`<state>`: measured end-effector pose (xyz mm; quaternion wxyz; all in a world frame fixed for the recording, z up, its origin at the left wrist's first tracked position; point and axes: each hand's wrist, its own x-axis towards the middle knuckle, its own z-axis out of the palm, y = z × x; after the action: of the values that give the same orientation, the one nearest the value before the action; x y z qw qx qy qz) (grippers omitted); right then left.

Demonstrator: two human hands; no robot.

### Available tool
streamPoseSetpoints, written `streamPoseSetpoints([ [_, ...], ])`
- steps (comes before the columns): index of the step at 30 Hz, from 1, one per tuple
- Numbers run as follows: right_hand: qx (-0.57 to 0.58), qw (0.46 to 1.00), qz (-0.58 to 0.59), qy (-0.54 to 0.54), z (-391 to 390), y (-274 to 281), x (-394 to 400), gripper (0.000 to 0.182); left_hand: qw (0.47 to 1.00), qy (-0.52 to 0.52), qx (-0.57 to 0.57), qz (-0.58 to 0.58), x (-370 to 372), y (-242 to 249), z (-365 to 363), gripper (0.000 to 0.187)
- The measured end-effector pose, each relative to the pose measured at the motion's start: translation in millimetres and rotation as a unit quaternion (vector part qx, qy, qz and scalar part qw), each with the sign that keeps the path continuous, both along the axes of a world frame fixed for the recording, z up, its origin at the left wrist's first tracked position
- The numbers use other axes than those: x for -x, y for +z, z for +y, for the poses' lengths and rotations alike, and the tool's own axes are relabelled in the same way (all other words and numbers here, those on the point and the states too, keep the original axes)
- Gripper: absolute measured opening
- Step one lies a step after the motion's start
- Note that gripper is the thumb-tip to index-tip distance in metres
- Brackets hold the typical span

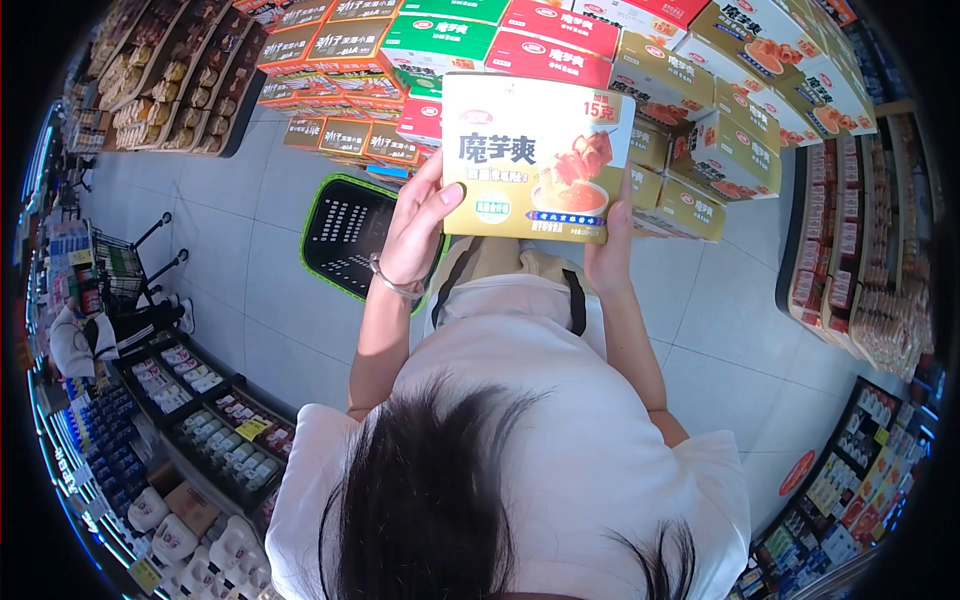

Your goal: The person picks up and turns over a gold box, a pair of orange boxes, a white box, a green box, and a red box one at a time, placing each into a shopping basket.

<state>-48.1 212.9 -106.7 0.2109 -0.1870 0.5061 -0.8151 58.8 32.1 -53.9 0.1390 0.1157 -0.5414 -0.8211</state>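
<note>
Step looks like a held inspection: snack box [538, 165] raised at twelve o'clock, left hand [412, 228] fingers clamped at its eight, right hand [608, 250] fingers at its four. Basket [345, 228] toward eight. Moving it probably needs both grips level.

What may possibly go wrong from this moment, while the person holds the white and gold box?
The box is held at its sides between the left hand and right hand; if one grip loosens, it might slip. The green-rimmed basket is close in front, toward the left, so a careless step might bump it.
</note>
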Motion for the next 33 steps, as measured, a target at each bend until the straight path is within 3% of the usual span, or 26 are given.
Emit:
streamPoseSetpoints([
  [33,0.013,1.0,0.015,0.013,-6,6,-2,0.083,0.998,0.056,0.008,0.02,-1,-3,2,0.064],
])
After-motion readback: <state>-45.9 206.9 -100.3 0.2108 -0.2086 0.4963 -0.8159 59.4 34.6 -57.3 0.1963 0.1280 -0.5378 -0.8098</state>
